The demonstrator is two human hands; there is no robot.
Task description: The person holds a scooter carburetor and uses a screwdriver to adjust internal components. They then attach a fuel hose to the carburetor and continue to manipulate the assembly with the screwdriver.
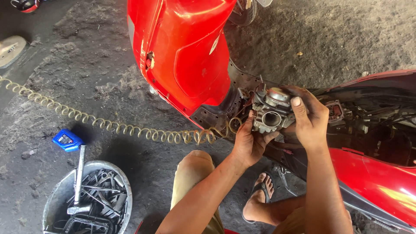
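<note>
While you crouch, your left hand (249,145) cups the grey carburettor (271,113) from below; your right hand (308,119) clamps its far side. It sits against the red scooter (186,56). Coiled hose (108,125) trails left; tool bowl (56,195) near your knee.

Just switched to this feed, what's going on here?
A person crouching beside a red scooter holds a grey metal carburetor in both hands: the left hand supports it from below, the right hand grips its far side. A coiled air hose runs across the dirt floor. A metal basin of tools and a blue bottle sit to the left.
</note>
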